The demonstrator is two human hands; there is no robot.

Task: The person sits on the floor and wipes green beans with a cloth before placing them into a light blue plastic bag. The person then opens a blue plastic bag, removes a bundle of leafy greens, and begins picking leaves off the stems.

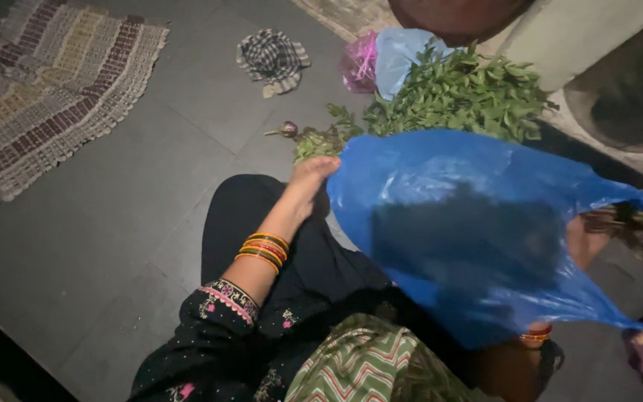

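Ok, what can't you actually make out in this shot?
Head view only:
- Right hand: mostly hidden behind the blue plastic bag; grip unclear.
- Bag's contents: a dark shadow, nothing identifiable.
- Left hand fingers: tucked at the bag's edge.
- Leafy greens: lower part covered by the bag.

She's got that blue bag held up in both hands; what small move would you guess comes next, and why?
Probably lowering the blue plastic bag toward the leafy greens. The left hand holds its edge, the right hand shows behind it, and the greens lie loose on the floor just beyond.
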